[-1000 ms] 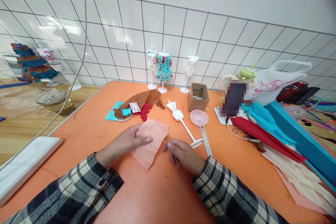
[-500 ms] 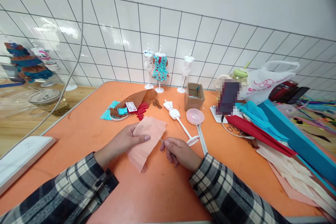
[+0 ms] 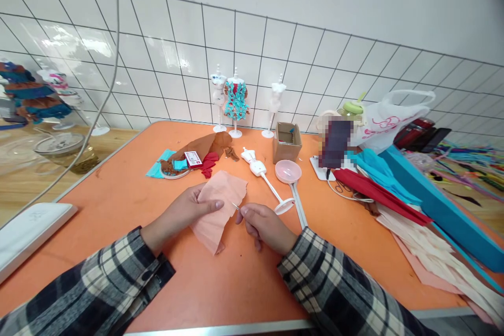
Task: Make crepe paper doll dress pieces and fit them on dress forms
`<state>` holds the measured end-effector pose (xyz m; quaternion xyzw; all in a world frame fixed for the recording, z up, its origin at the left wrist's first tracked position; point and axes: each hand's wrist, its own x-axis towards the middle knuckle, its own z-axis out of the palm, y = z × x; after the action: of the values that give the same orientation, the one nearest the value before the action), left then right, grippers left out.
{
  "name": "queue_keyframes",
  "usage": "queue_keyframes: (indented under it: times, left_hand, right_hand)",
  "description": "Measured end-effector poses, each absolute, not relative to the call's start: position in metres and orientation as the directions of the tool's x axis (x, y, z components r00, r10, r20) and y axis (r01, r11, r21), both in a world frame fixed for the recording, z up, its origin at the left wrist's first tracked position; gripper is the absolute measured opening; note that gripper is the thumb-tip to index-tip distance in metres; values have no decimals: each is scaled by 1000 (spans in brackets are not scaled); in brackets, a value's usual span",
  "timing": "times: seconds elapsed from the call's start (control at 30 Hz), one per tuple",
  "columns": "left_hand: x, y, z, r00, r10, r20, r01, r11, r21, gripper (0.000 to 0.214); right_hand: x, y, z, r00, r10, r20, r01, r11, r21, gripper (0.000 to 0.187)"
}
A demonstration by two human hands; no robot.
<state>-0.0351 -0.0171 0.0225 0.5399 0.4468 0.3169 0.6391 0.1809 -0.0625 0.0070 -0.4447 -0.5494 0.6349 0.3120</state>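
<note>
My left hand point(image 3: 192, 209) grips a thin peach fabric piece point(image 3: 218, 220), its thumb lying across the top and the fingers hidden underneath. The fabric hangs above the orange table, its right edge uneven. At that edge, my right hand point(image 3: 268, 226) pinches a thin, shiny needle point(image 3: 235, 205) between thumb and finger. The needle points up and left over the fabric; whether its tip pierces the fabric I cannot tell. Just beyond my right hand, a small white mannequin point(image 3: 259, 169) lies on its side, with its round base toward me.
A pink bowl point(image 3: 289, 171) and a cardboard box point(image 3: 287, 143) stand behind. Brown fabric point(image 3: 208, 147) lies over a hoop at back left. Small mannequins, one in turquoise ruffles point(image 3: 236, 102), line the wall. Red fabric point(image 3: 378, 194) and other folded pieces fill the right side, near a phone point(image 3: 336, 142).
My right hand has moved slightly left and up, bringing the needle further over the fabric. My left hand keeps its hold. The whole view has shifted a little.
</note>
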Motion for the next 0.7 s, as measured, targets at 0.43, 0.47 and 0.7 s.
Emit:
queue_keyframes:
  times: [0.43,0.47,0.7]
  left_hand:
    - [-31,-21,24,416,881,-225,12,242,970,42]
    - [-31,-21,24,419,880,-225,12,242,970,42]
    - [-29,-23,26,409,886,-217,26,226,974,46]
  right_hand:
    - [183,-61,5,-417,885,-208,11,-224,-975,40]
    - [183,-61,5,-418,883,-211,12,-227,-974,40]
    - [184,-60,3,-433,878,-202,4,-222,-975,38]
